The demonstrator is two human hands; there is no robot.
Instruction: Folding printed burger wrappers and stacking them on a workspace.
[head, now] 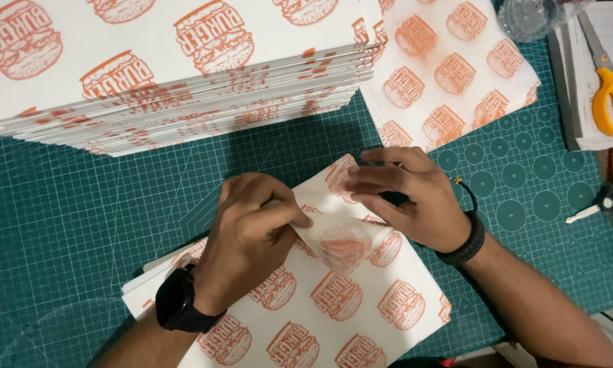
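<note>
While the left hand (252,232) and right hand (409,197) pinch its curled far corner, the top sheet (334,293) on the near stack (137,294) looks light, thin, limp, likely tear-prone, best gripped at edges.

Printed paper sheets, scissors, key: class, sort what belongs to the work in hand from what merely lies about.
In hand:
left hand
right hand
folded printed sheet
small paper pile

Lying about:
tall paper stack
yellow-handled scissors
key
cutting mat
</note>
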